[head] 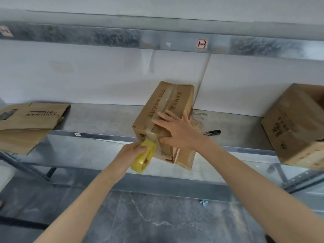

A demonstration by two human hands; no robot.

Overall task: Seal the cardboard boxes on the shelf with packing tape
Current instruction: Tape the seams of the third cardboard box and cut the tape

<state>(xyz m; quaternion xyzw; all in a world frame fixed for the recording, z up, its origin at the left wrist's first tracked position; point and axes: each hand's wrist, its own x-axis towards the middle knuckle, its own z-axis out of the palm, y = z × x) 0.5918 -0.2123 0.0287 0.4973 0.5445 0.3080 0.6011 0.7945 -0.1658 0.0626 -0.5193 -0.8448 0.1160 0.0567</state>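
We see the middle box (163, 118) lying askew on the metal shelf (105, 120), its near end jutting past the shelf's near edge and its far end against the white wall. A strip of clear tape runs along the seam on its top face and folds down over the near end.

The right hand (177, 132) lies on that near end of the box. Its fingers are straight and spread across the top flaps, and its thumb presses the near face just below the edge. Its forearm reaches in from the lower right.

Just below it and to the left, the left hand (130, 153) grips a yellow roll of tape (143, 158), fingers curled round the outer rim. The roll is held against the box's near lower corner and touches the cardboard. The left forearm comes up from the lower left, with the wrist roughly in line with it.

At the far left of the shelf a flattened box (29, 123) hangs over the near edge. At the far right stands another box (296, 130), well apart from the hands. A small dark tool (213, 132) lies on the shelf just right of the middle box; we cannot tell what it is. Below us is a grey marbled floor (157, 216).
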